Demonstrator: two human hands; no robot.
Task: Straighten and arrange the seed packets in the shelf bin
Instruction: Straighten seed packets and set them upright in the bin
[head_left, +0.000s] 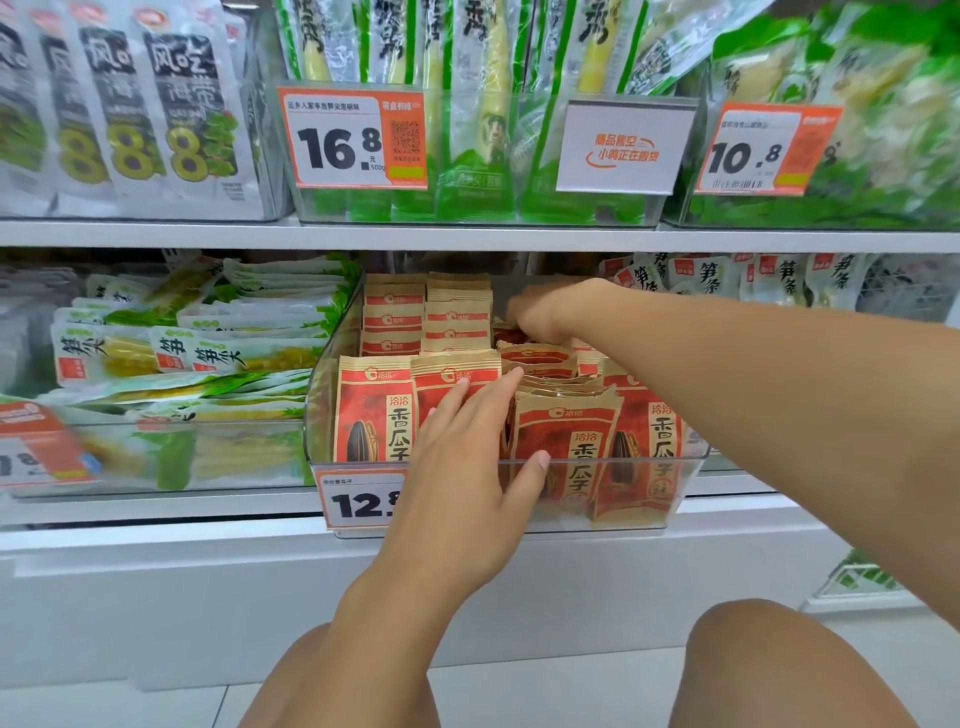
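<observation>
Head view: left hand (462, 467), fingers straight, presses red-and-tan paper seed packets (374, 410) at centre; right hand's (540, 317) grip is unclear deep in the clear plastic shelf bin (691, 467); leaning middle packets may topple.

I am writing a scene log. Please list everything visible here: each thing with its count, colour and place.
seed packets: many, red and tan, in three rows in the lower bin
bin: one, clear, lower shelf, centre
12 tag: one, orange and white, bin front, partly hidden
bamboo packs: many, green and white, lying left of the bin
kelp packs: several, white, upper shelf, left
16.8 tag: one, orange and white, upper bin
10.8 tag: one, orange and white, upper right
white sign: one, upper centre
left hand: open, fingers on the front packets
right hand: deep in the bin, grip unclear
knees: two, bottom
</observation>
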